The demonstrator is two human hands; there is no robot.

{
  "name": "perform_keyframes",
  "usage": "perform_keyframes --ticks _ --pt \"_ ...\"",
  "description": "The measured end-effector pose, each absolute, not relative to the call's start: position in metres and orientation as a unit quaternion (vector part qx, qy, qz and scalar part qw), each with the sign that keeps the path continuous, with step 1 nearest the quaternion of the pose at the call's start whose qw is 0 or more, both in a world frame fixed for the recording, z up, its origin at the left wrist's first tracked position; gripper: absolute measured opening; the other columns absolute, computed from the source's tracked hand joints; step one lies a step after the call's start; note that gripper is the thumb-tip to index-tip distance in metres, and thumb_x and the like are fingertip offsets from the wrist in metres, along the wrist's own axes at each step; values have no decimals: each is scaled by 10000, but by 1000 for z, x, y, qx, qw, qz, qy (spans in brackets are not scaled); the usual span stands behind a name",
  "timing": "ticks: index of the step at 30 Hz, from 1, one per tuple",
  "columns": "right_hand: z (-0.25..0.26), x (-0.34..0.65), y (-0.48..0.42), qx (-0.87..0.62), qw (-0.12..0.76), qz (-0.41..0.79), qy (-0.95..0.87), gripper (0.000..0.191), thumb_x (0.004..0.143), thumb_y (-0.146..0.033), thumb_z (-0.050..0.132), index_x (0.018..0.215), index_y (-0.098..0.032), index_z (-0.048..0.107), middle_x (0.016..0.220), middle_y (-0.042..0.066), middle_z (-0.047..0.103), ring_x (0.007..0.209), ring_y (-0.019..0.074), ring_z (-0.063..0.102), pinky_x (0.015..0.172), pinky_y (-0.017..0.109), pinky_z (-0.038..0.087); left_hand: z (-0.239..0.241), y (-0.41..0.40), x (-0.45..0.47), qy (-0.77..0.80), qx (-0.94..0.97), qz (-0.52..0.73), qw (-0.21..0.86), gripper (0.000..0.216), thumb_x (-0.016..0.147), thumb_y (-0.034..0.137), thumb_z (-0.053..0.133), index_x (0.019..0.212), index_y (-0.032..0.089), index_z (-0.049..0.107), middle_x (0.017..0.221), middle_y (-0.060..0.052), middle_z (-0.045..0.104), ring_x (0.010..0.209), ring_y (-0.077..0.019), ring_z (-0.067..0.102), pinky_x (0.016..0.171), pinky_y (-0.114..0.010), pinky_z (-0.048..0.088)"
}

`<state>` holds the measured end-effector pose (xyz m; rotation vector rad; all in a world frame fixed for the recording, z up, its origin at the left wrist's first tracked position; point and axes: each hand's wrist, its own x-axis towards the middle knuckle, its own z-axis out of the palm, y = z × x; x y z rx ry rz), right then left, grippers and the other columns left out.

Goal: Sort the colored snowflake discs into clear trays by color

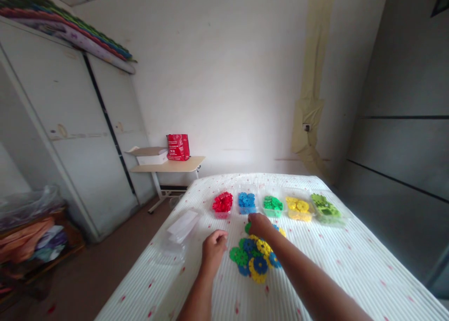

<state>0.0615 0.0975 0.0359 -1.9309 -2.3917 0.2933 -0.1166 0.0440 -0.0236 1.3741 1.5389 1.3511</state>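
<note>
A pile of loose plastic gear-shaped pieces (254, 258), green, blue and yellow, lies on the white cloth-covered table (351, 260). My right hand (259, 225) reaches over the far side of the pile, fingers closed around a green piece (248, 227). My left hand (213, 248) rests on the cloth just left of the pile, fingers curled, nothing visible in them. Beyond the pile stands a row of clear tubs holding sorted pieces: red (222, 204), blue (247, 202), green (272, 205), yellow (298, 207) and light green (326, 207).
A clear plastic lid or empty tub (182, 229) lies left of my left hand. A small side table (168, 165) with a red bag (178, 147) and a white box stands by the wall. White cabinets and clutter are at the left.
</note>
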Motion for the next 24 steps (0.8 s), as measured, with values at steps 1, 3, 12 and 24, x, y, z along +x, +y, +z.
perform_keyframes --ticks 1,3,12,24 --pt "36 62 96 -624 35 89 -775 229 833 -246 600 1039 -145 603 1038 69 629 928 194 599 799 360 481 -24 44 -117 588 526 517 332 267 643 364 508 733 151 642 469 31 519 458 -135 530 423 -205 382" --pt "37 62 93 -620 56 78 -779 261 763 -160 627 1024 -144 624 1017 92 643 930 212 605 765 305 465 -24 44 -117 588 524 518 333 269 642 363 509 739 151 644 477 30 525 459 -135 531 420 -204 380" --pt "30 67 90 -602 144 83 -781 287 635 -80 597 908 -141 662 941 110 658 803 200 619 610 230 380 -23 45 -117 591 528 512 333 263 629 353 505 734 156 645 517 20 556 461 -129 530 416 -203 377" --pt "66 125 112 -595 345 152 -710 84 641 -148 620 719 -168 645 651 -12 660 598 116 588 523 181 388 -23 46 -117 586 512 524 345 260 599 361 535 712 157 650 515 25 560 429 -114 516 410 -204 385"
